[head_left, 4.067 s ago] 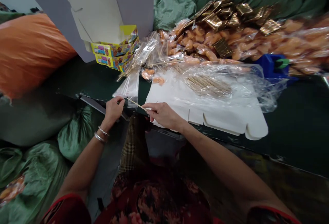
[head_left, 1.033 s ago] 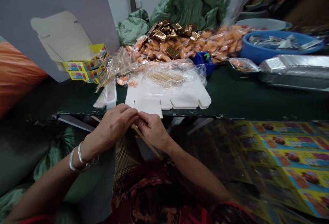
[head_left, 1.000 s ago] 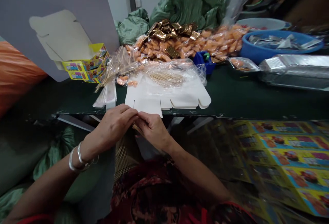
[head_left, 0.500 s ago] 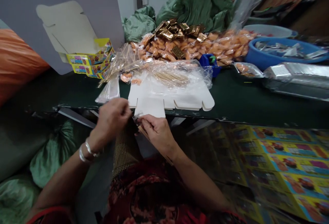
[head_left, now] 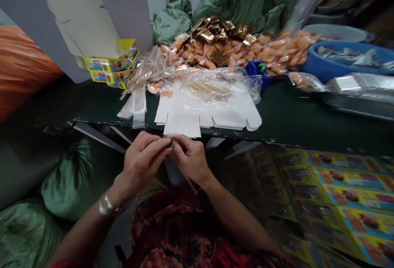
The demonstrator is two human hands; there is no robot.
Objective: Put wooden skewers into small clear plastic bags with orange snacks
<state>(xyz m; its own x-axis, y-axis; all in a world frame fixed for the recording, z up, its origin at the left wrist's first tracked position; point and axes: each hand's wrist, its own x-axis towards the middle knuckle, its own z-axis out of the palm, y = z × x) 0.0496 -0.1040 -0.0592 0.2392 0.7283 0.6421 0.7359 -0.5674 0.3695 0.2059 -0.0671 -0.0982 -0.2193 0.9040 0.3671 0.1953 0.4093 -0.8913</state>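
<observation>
My left hand (head_left: 144, 153) and my right hand (head_left: 191, 158) meet at the fingertips, just in front of the table edge. Both are closed in a pinch; a small dark thing shows between the fingertips, too hidden to name. From under my right hand a thin wooden stick (head_left: 188, 180) runs down toward my lap; whether there is more than one I cannot tell. Beyond the fingers lie flat white carton blanks (head_left: 229, 120), with a clear plastic bag of wooden sticks (head_left: 209, 89) on top. Clear plastic sleeves (head_left: 139, 108) lie left of the blanks.
Behind are a pile of orange wrapped pieces (head_left: 277, 54), gold packets (head_left: 218, 34) and a blue basin (head_left: 338, 65). An open yellow box (head_left: 113, 69) stands at left. Printed yellow cartons (head_left: 353, 177) lie low at right, green sacks (head_left: 66, 186) low at left.
My left hand has come right and slightly down, from a loose fist apart to touching my right fingertips. My right hand stays almost in place. The view has shifted slightly.
</observation>
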